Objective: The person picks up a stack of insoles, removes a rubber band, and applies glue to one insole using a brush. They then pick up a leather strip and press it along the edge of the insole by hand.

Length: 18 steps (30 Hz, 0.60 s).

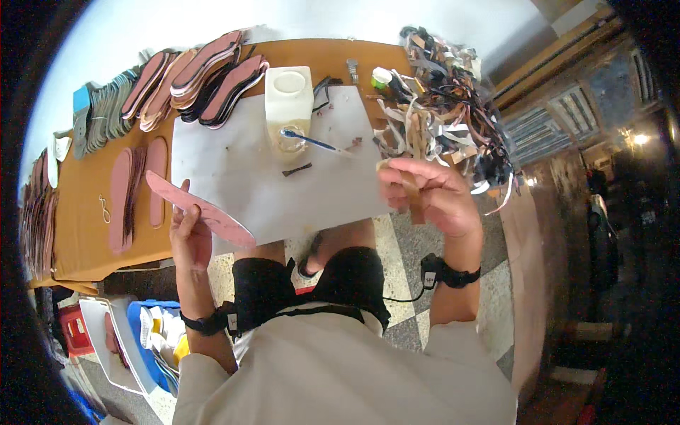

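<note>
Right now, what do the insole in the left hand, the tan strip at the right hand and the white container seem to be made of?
Pink insole: perhaps foam or synthetic sheet; matt, smooth face, thin edge.
Tan strip: possibly leather or imitation; flat, dull, blurred, so uncertain.
White container: likely hard plastic; pale, smooth walls with rounded corners and a moulded-looking circle.
</note>
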{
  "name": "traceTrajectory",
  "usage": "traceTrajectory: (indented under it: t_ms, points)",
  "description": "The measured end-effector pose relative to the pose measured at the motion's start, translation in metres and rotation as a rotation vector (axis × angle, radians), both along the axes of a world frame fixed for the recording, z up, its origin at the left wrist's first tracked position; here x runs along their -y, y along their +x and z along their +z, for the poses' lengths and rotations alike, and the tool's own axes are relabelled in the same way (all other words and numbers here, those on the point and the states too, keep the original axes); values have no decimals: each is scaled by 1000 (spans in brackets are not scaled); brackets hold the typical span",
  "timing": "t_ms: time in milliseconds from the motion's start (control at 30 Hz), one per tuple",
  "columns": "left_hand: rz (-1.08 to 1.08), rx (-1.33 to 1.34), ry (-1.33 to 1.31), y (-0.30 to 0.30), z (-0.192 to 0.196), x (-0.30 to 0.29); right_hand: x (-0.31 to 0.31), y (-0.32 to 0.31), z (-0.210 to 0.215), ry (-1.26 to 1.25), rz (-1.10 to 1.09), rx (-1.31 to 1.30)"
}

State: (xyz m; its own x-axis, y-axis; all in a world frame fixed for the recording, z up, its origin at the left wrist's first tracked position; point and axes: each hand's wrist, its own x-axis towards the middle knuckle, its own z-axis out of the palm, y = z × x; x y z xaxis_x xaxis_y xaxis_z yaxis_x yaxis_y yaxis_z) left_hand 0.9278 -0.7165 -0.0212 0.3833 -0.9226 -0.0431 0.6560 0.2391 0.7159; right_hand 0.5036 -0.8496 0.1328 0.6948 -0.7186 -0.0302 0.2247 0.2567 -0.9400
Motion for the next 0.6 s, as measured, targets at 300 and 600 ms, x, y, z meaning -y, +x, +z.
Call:
traceTrajectory:
  t_ms: [300, 600]
  points:
    - [24, 1, -17, -21, 38, -16, -32, 29, -2, -325, -463, -529]
    - [29, -17, 29, -75, 78, -12, -43, 55, -19, -848, -496, -492]
